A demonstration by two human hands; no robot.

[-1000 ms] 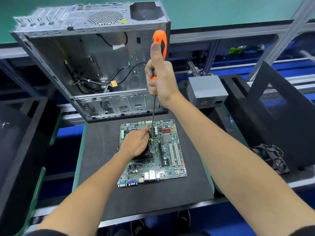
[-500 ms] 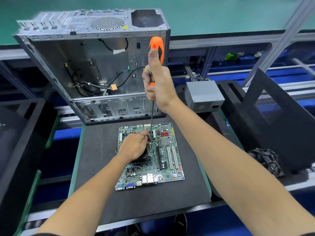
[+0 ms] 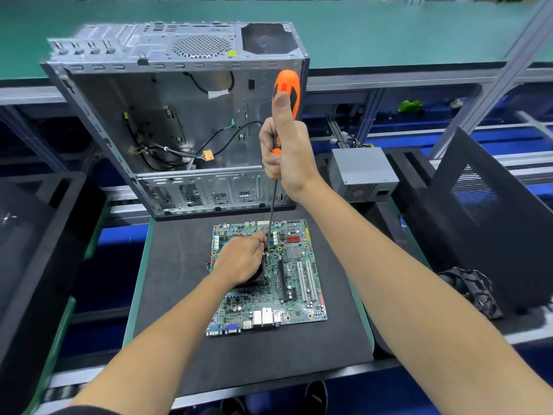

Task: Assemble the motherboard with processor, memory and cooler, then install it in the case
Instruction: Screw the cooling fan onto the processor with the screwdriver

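A green motherboard (image 3: 302, 295) lies flat on a black mat (image 3: 179, 295). A black cooler (image 3: 259, 277) sits on the board, mostly hidden under my left hand (image 3: 242, 259), which rests on it with curled fingers near the screwdriver tip. My right hand (image 3: 287, 151) grips the orange handle of a long screwdriver (image 3: 288, 85), thumb up along the handle. The shaft runs down to the cooler's far right corner. The open metal case (image 3: 179, 121) stands behind the board, its inside facing me with loose cables.
A grey power supply (image 3: 362, 175) sits right of the case. A black side panel (image 3: 484, 211) leans at the right, with a black fan (image 3: 472, 292) below it. A black tray (image 3: 33, 235) stands at the left. A green conveyor (image 3: 389, 31) runs along the back.
The view has shifted slightly, with everything sitting a little lower in frame. Both hands keep the same hold; the screwdriver stays upright on the cooler's corner.
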